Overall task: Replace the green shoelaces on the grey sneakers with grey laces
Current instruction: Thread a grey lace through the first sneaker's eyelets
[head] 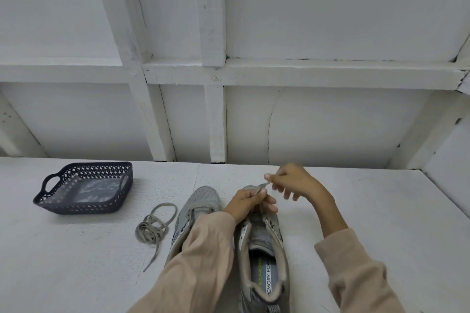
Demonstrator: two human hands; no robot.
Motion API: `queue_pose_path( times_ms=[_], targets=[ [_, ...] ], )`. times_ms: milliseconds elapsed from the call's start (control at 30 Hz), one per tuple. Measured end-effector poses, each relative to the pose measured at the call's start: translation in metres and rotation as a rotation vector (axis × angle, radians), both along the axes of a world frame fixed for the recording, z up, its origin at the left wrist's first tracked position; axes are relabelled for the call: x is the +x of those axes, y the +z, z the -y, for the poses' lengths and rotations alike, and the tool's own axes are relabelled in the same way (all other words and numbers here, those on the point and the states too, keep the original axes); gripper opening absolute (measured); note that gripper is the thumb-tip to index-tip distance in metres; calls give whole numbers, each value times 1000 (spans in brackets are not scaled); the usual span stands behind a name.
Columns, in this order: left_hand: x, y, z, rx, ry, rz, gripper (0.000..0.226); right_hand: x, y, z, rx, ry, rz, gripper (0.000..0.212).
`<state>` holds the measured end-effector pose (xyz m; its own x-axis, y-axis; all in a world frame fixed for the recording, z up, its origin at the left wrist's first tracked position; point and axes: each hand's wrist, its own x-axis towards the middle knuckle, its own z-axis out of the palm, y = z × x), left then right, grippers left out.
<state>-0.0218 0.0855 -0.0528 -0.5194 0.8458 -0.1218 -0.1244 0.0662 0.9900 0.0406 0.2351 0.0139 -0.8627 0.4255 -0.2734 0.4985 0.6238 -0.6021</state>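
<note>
Pinching one lace (260,187) are left hand (245,203) and right hand (295,180), left sleeve (203,249) overlapping sneaker (201,201) beside loose lace (150,230).

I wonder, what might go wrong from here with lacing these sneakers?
1. The right hand pinches the lace near its end, the left hand lower down; a hard pull might slip it free.
2. The left sleeve lies across the other sneaker and may drag it.
3. The spare lace lies in a tangled coil and may knot when lifted.
</note>
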Motion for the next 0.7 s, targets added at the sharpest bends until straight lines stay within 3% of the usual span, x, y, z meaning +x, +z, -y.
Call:
queue_pose_path(
  times_ms=[133,333,500,700],
  targets=[
    [-1,2,0,-21,10,-8,48,3,-3,11,-148,112,179,39],
    [0,5,-1,13,4,65,42,0,-14,14,-587,118,-82,47],
    [0,-1,2,16,-38,19,10,-2,-9,12,-514,63,-236,19],
    [-1,-3,2,-1,-53,-104,30,-5,15,25,-606,104,-364,31]
  ],
)
